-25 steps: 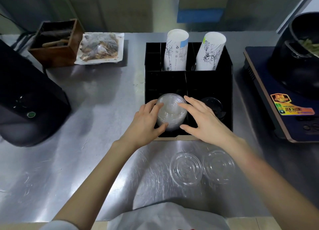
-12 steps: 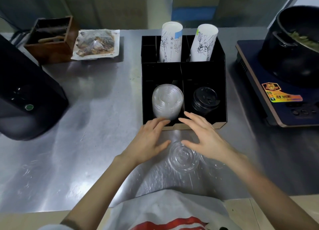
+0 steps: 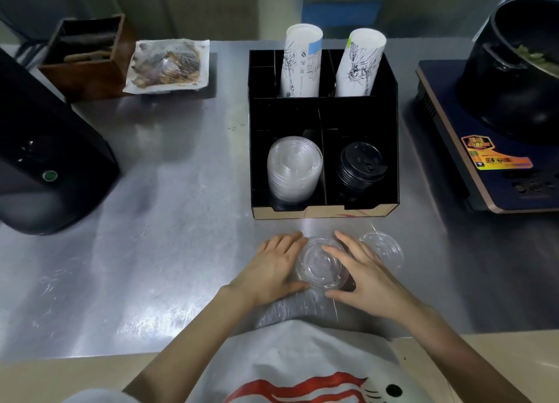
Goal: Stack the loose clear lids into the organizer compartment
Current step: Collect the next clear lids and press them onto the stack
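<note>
A loose clear lid [image 3: 317, 268] lies on the steel counter just in front of the black organizer [image 3: 323, 212]. My left hand [image 3: 272, 271] cups its left rim and my right hand [image 3: 366, 277] cups its right rim, fingers and thumbs touching it. A second loose clear lid [image 3: 385, 248] lies to the right, partly behind my right hand. A stack of clear lids [image 3: 295, 169] stands in the organizer's front-left compartment. Black lids [image 3: 360, 169] fill the front-right one.
Two paper cup stacks [image 3: 301, 62] stand in the organizer's rear compartments. A black machine [image 3: 45, 160] sits at the left, and an induction cooker [image 3: 490, 160] with a black pot [image 3: 520, 69] at the right. A wrapped food tray [image 3: 168, 66] and a wooden box [image 3: 87, 51] are at the back left.
Both hands have drawn back from the stack in the organizer, down to the counter, and closed around the nearer loose lid. The stack stays in its compartment.
</note>
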`<state>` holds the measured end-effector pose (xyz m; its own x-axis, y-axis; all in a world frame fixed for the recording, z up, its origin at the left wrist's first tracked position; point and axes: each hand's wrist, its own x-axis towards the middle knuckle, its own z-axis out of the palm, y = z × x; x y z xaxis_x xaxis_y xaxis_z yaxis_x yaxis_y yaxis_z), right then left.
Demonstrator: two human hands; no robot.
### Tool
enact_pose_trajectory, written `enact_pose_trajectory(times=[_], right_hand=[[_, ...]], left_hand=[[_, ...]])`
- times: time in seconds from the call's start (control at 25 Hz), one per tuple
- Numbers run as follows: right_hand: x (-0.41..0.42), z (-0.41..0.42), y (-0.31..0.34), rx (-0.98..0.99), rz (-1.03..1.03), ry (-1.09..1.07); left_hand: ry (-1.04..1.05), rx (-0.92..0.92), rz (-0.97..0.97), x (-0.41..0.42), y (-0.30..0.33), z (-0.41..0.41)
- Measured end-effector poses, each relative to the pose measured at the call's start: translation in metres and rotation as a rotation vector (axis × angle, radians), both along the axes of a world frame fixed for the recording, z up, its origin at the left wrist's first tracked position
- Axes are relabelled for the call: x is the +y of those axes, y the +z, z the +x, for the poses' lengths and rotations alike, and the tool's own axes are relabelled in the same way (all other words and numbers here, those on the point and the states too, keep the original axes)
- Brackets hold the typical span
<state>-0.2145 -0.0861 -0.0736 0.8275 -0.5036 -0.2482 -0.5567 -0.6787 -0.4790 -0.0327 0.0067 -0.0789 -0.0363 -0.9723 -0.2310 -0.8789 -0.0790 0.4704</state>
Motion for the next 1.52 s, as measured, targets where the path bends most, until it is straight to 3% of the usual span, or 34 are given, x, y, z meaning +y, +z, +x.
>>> enact_pose_trajectory(times=[0.56, 1.16, 1.52], right_hand=[[0.001, 0.000, -0.003, -0.079, 0.041, -0.026], [-0.027, 0.030, 0.052, -0.367, 0.034, -0.014], [-0.049, 0.060, 0.073, -0.381, -0.013, -0.008]], left_hand=[[-0.004, 0.027, -0.046, 0.005, -0.007, -0.001], [0.084, 0.149, -0.302, -0.001, 0.054, 0.036], [0.142, 0.067, -0.349, -0.019, 0.071, 0.055]])
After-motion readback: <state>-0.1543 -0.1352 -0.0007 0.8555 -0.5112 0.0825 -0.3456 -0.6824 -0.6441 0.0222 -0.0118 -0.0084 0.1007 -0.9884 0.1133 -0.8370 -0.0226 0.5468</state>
